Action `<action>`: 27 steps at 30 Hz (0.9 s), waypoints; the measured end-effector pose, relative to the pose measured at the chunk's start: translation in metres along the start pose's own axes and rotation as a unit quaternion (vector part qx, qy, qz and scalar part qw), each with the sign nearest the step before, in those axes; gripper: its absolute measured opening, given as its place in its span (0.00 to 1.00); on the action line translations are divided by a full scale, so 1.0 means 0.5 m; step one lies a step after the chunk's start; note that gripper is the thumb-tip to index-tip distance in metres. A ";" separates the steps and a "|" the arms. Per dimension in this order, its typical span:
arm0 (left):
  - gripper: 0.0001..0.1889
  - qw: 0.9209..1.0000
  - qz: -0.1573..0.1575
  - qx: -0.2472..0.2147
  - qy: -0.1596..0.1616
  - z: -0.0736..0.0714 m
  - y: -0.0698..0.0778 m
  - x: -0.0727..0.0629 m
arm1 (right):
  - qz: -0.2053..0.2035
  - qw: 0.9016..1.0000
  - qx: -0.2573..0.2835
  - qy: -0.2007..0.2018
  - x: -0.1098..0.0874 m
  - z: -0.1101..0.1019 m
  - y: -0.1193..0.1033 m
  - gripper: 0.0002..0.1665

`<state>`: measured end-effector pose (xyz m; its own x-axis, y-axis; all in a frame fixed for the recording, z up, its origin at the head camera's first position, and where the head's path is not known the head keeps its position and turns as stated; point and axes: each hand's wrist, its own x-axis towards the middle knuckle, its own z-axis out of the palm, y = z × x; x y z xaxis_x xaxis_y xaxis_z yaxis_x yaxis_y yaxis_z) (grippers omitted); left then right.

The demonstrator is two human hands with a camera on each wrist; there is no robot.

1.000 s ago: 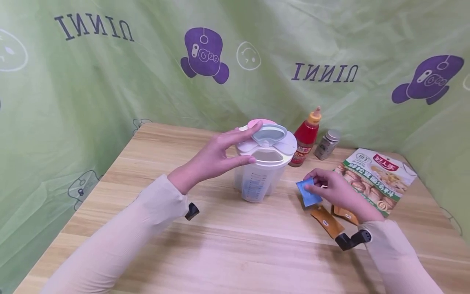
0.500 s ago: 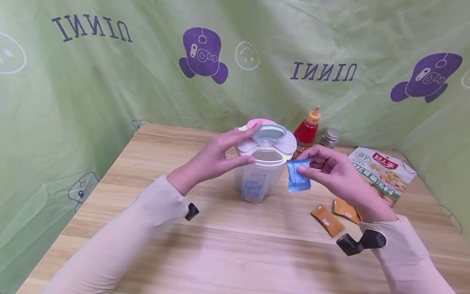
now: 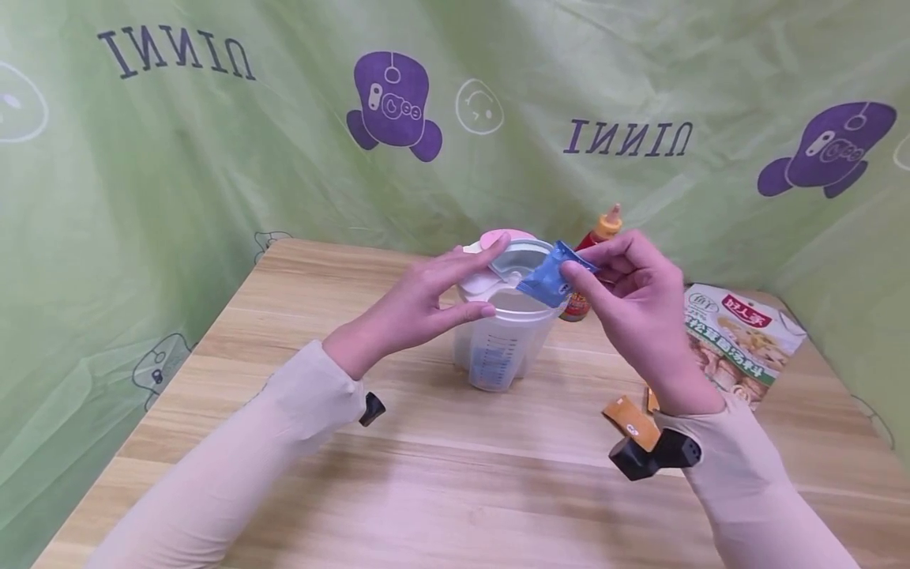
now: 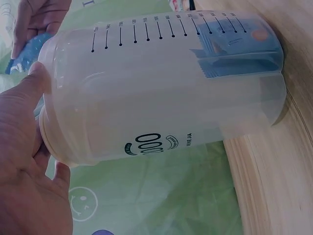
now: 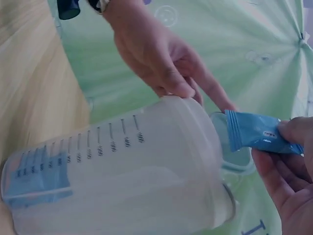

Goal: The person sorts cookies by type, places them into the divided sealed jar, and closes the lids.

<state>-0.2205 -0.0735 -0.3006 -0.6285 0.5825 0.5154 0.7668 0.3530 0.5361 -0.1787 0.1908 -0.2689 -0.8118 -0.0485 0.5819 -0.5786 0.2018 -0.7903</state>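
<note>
A translucent food storage container with measuring marks stands upright on the wooden table. One grey-blue flap of its lid is raised. My left hand holds the lid at its left side, thumb on the near rim and index finger at the raised flap. Between thumb and fingers my right hand pinches a small blue sachet, tilted over the uncovered opening at the container's top. Through the clear wall, blue sachets show at the bottom. The right hand partly covers a red sauce bottle.
Two orange sachets lie on the table right of the container, the nearer orange sachet partly behind the right wrist's black camera. A printed food packet lies at the right. Green patterned cloth hangs behind the table.
My right hand has lifted the blue sachet from beside the orange ones, up and leftward, to above the container's opening. The left hand has stayed on the lid.
</note>
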 end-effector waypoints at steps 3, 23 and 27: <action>0.41 1.000 -0.004 0.005 -0.005 0.002 0.001 0.000 | -0.023 0.999 -0.030 -0.024 -0.004 0.009 0.008 0.09; 0.40 1.000 0.001 0.005 -0.006 0.002 -0.002 -0.005 | -0.090 0.977 -0.147 -0.122 -0.023 0.021 0.036 0.05; 0.40 1.000 0.005 0.005 -0.004 0.002 -0.002 -0.005 | -0.096 0.972 -0.167 -0.132 -0.024 0.019 0.035 0.04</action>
<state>-0.2194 -0.0744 -0.3031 -0.6192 0.5917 0.5162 0.7749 0.3537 0.5239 -0.1800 0.1856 -0.2917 -0.7092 -0.3577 0.6075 -0.6991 0.4684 -0.5403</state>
